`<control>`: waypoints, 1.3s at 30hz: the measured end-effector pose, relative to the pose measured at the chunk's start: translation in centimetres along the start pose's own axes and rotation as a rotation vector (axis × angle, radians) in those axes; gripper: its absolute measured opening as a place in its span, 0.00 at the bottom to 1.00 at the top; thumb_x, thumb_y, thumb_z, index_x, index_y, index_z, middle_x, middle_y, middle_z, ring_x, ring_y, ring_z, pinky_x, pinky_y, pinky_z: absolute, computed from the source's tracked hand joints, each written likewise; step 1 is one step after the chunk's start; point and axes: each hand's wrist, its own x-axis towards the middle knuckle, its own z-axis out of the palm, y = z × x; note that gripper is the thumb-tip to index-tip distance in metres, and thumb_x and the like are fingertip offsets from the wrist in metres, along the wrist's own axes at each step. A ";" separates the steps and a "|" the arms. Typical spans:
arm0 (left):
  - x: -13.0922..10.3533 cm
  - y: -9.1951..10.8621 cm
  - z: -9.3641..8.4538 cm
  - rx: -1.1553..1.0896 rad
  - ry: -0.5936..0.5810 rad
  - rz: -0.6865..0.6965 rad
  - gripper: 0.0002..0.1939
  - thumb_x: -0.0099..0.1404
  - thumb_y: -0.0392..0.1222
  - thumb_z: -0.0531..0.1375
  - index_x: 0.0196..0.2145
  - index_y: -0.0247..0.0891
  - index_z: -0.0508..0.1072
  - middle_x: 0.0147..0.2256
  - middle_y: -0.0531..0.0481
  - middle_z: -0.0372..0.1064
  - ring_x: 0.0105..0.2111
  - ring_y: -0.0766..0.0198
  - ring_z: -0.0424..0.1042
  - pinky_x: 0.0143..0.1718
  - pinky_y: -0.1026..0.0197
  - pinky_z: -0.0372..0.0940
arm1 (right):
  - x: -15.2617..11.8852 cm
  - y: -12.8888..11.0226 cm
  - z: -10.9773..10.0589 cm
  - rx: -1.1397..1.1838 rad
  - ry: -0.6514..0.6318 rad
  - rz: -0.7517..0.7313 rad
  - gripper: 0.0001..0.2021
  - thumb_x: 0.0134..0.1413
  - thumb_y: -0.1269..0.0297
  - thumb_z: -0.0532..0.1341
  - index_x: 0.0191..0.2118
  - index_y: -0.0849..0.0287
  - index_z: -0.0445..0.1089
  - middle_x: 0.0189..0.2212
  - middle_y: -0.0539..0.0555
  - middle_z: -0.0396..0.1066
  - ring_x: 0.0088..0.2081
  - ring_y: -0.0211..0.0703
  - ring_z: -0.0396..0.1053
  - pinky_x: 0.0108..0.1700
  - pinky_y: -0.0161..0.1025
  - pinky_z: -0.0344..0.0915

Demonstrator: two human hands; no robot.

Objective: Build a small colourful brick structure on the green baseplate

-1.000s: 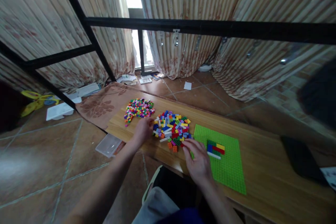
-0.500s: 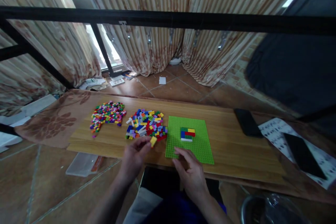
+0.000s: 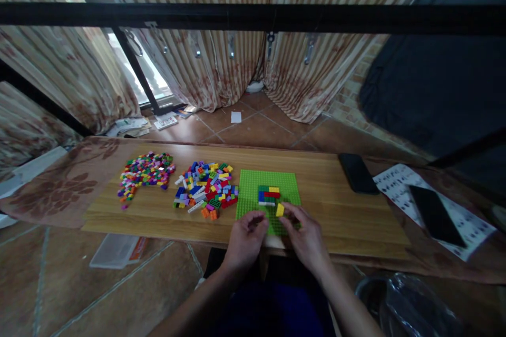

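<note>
My right hand (image 3: pixel 306 231) pinches a yellow toy brick (image 3: pixel 280 210) between thumb and fingertips, tilted above the front right part of a green studded baseplate (image 3: pixel 248 181). On the plate, behind the held brick, sits a small block of joined bricks (image 3: pixel 269 195) in green, yellow, blue, red and white. Over the plate's front left edge is my left hand (image 3: pixel 247 239), its fingers curled and thumb slightly apart from them, with nothing visible in between. Left of the plate lies a loose heap of mixed bricks (image 3: pixel 205 187), two orange ones at its near side.
A pile of smaller coloured pieces (image 3: pixel 146 171) spreads at the table's left. At right lie a black phone-like slab (image 3: pixel 358 174) and a printed sheet (image 3: pixel 395 179) with another dark slab (image 3: pixel 437 216). A clear plastic lid (image 3: pixel 113 250) lies below the wooden table (image 3: pixel 343 226).
The yellow brick has passed from my left hand to my right. My left hand has moved right, from the heap to the baseplate. The camera view has shifted slightly.
</note>
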 end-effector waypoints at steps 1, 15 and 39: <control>0.3 -0.2 -0.2 0.104 0.018 0.057 0.11 0.59 0.41 0.59 0.40 0.36 0.74 0.35 0.47 0.74 0.32 0.64 0.72 0.37 0.61 0.68 | 0.8 0.7 -0.2 -0.025 0.003 -0.019 0.15 0.58 0.60 0.57 0.49 0.54 0.69 0.40 0.55 0.71 0.42 0.46 0.69 0.46 0.46 0.67; 2.9 -1.2 -0.7 0.980 -0.044 0.543 0.20 0.61 0.33 0.55 0.52 0.38 0.68 0.52 0.41 0.63 0.52 0.52 0.62 0.53 0.46 0.63 | 3.4 3.1 -0.4 -0.243 -0.114 -0.153 0.16 0.58 0.61 0.56 0.51 0.51 0.69 0.45 0.55 0.68 0.47 0.49 0.66 0.49 0.49 0.65; 2.2 -1.5 -1.1 0.889 -0.032 0.566 0.21 0.61 0.30 0.53 0.53 0.37 0.66 0.54 0.40 0.61 0.54 0.53 0.62 0.54 0.48 0.64 | 2.4 2.3 0.8 -0.305 -0.014 -0.149 0.22 0.54 0.55 0.61 0.53 0.56 0.67 0.46 0.59 0.69 0.49 0.53 0.65 0.50 0.52 0.64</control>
